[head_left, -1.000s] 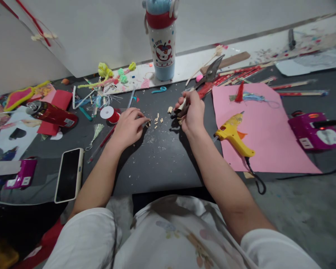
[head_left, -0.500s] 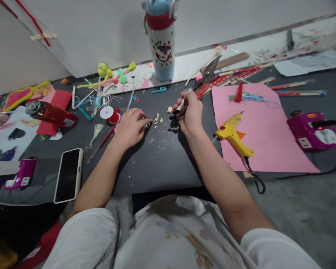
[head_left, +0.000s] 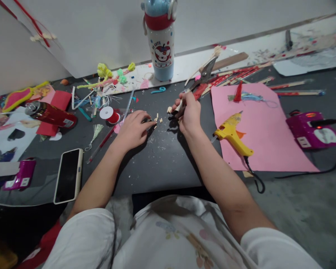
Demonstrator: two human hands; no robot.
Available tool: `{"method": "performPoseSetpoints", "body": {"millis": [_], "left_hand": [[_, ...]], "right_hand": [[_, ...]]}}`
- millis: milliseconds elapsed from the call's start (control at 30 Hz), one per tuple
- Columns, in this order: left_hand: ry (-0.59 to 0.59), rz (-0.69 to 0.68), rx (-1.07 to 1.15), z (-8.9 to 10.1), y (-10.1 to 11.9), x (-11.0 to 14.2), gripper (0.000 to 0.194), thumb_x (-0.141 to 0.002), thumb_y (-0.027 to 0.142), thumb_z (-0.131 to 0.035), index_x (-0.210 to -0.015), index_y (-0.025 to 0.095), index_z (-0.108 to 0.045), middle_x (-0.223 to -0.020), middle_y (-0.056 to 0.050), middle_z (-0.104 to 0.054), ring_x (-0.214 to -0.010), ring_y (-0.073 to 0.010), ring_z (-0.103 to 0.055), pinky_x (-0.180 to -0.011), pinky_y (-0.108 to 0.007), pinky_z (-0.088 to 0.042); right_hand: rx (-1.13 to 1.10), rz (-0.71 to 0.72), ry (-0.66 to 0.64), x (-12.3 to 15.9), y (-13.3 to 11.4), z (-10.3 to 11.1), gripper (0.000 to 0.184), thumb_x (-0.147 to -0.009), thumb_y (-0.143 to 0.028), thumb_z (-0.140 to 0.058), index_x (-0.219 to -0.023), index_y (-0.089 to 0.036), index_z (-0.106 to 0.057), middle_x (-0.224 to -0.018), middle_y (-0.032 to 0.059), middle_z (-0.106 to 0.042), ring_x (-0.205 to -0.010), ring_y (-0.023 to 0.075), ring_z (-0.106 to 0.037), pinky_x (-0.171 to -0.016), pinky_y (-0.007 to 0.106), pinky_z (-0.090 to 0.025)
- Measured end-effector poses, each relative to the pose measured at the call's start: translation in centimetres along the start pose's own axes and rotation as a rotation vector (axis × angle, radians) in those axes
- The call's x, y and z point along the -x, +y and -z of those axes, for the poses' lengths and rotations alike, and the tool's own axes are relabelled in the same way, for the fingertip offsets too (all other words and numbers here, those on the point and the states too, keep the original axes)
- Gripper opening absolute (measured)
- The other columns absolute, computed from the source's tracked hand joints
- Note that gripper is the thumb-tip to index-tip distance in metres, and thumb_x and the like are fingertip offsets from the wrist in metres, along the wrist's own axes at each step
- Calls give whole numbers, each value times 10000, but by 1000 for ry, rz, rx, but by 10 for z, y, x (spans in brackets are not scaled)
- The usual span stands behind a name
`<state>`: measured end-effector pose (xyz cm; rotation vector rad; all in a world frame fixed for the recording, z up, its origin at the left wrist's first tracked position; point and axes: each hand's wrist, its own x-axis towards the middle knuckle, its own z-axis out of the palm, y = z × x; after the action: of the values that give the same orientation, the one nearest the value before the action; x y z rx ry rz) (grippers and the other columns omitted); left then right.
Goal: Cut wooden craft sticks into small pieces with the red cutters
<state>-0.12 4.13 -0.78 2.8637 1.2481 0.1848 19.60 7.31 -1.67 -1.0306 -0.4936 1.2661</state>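
Note:
My left hand rests low over the dark tabletop with its fingers stretched out, one fingertip touching small cut pieces of pale wooden stick. What lies beneath its curled-over fingers is partly hidden. Pruning shears are in my right hand, which is closed round the handles. Their metal blades point up and away to the right, and the dark handle ends stick out on the left below the fingers. Beside those fingers lies a small cluster of pale stick pieces.
Behind the hands stands a water bottle. A yellow glue gun lies on pink paper at right, near a purple power socket. Left are a red thread spool, a phone and a red can.
My left hand has slid a little to the right, its fingertip now up against the loose stick pieces. My right hand with the shears has hardly moved.

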Motion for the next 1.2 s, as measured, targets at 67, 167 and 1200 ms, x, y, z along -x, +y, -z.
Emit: {"method": "performPoseSetpoints", "body": {"millis": [67, 167, 1200], "left_hand": [[-11, -1, -8, -1, 0, 0, 476, -759, 108, -478, -1188, 256, -622, -1195, -87, -551, -1196, -278, -442, -1008, -473, -396], [11, 42, -8, -2, 2, -1, 504, -754, 110, -476, -1232, 229, -585, -1234, -105, -524, -1196, -280, -442, -1002, -467, -407], [15, 179, 5, -16, 9, -14, 577, -778, 89, -435, -1330, 246, -496, -1419, -113, -394, -1359, -320, -302, -1093, -538, -321]], "right_hand": [[-26, -8, -1, 0, 1, 0, 240, -811, -421, -553, -729, -210, -473, -536, -57, -503, -461, 82, -513, -471, 222, -457], [-57, -17, -19, 0, 2, 0, 245, -799, -421, -569, -722, -209, -476, -524, -65, -496, -441, 78, -504, -452, 220, -442], [-52, -58, -37, 5, 2, -4, 165, -812, -326, -537, -718, -202, -483, -524, -68, -491, -443, 75, -510, -461, 207, -445]]}}
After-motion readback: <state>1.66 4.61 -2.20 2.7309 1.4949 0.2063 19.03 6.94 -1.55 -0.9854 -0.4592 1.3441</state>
